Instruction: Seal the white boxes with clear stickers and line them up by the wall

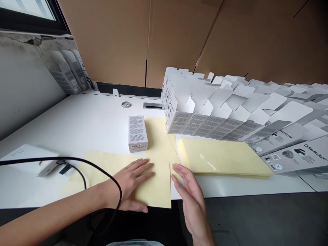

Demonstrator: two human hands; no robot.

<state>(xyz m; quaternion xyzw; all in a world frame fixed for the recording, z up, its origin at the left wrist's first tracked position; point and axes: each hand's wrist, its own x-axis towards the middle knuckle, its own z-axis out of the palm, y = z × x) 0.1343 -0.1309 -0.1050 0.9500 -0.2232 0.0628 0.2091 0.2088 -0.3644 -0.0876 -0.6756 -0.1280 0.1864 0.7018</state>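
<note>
head view: both my hands are at the near side of the white table (84, 126), over and beside yellow paper.
sheet: the yellow sheet (160, 191) lies flat at the table's near edge, its right end overhanging slightly; other yellow paper lies beyond it, overlapping.
left hand: my left hand (126, 182) rests palm down on the sheet, fingers spread wide and pointing right and away from me; i have nothing pinched there.
right hand: my right hand (192, 201) is just right of the sheet, turned inward, fingers loosely bent, the grip fairly wide and with nothing in it that i can see.
sheet's right edge: this, i judge, is the relation that counts; it runs away from me, just left of my right fingertips. whether they touch it, i cannot tell.
long axis: the sheet seems to run left to right, but my left hand and forearm cover much of it.
nearer hand: my left is on the sheet; my right is nearer that edge.
pile: the yellow pile (225, 157) lies right of and beyond my right hand, lengthwise left to right.
box: a small box (137, 133) stands beyond my left hand.
cable: a black cable (25, 160) crosses over my left forearm.
</note>
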